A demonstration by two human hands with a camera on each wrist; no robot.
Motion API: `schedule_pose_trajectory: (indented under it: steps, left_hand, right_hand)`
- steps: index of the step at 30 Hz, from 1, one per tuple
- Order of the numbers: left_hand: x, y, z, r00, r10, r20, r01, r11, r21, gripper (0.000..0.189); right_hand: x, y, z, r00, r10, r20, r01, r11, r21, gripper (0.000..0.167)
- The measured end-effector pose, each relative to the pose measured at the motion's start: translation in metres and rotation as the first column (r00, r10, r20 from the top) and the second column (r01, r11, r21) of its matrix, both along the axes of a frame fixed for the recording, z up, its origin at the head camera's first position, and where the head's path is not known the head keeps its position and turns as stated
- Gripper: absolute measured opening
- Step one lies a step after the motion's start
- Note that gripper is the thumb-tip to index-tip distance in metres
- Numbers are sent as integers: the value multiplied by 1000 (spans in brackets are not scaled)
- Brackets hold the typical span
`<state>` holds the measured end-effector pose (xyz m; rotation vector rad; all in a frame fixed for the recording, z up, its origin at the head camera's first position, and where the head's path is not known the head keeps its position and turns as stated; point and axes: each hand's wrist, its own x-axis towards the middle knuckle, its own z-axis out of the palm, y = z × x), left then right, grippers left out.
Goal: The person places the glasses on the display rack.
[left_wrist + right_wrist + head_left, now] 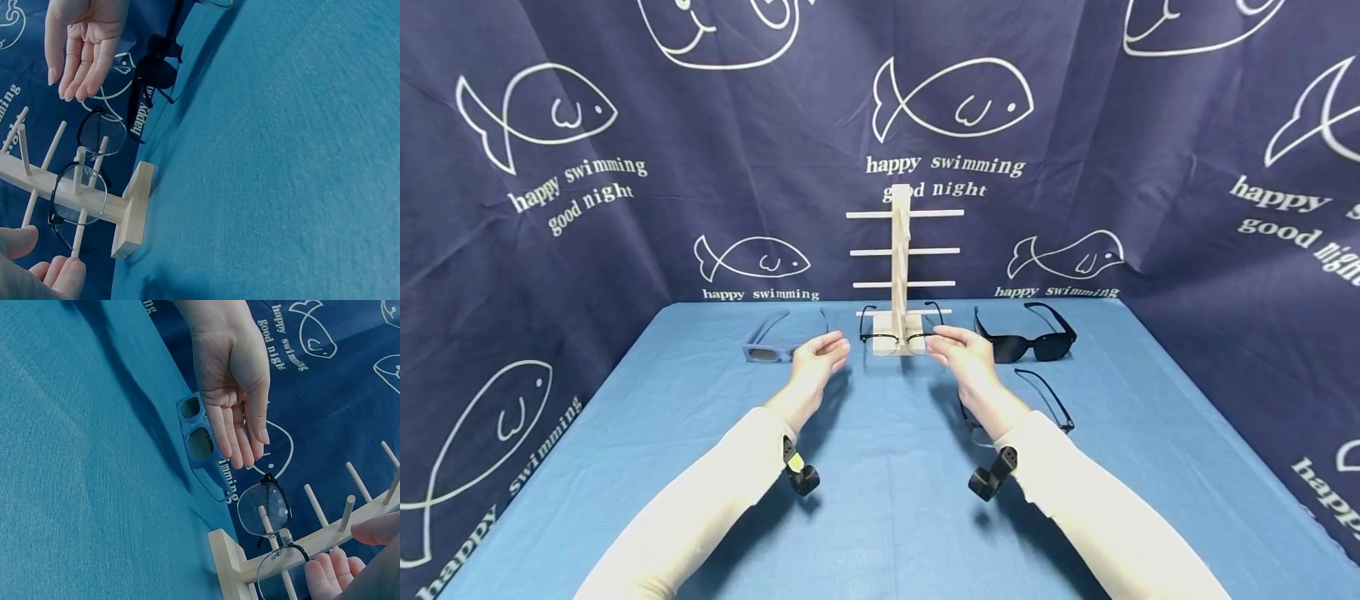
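Note:
A pair of clear-lensed glasses with black upper rims sits on the lowest pegs of a pale wooden display stand, lenses facing me. My left hand is just left of the glasses, its thumb and fingers apart with nothing between them. At their right end is my right hand, fingertips close to the frame's corner and loosely extended. In the left wrist view, a gap separates the left thumb and fingers beside the glasses. The right wrist view shows the right fingers similarly parted from the thumb.
Blue-framed sunglasses lie on the blue tablecloth at left. Black sunglasses lie at right, with another dark-framed pair of glasses nearer, partly behind my right wrist. The stand's upper pegs stick out sideways before a fish-print curtain.

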<state>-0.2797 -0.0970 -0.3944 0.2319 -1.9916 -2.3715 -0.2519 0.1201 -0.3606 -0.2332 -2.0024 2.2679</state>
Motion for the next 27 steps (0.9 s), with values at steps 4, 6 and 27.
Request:
schedule_pose_trajectory:
  steps: [4, 6, 27]
  left_hand:
    - [1, -4, -2, 1000, -4, -1, 4, 1000, -25, 45]
    - [2, -5, -3, 1000, -4, -1, 4, 999, -45, 46]
    - [11, -27, 2, 998, -55, -4, 54, 994, -90, 50]
  right_hand:
    - [-1, -4, 0, 1000, 8, 5, -8, 1000, -14, 37]
    - [-1, -5, -2, 1000, 9, 7, -9, 1000, -11, 37]
    - [3, -33, -8, 999, 11, -32, -11, 1000, -9, 36]
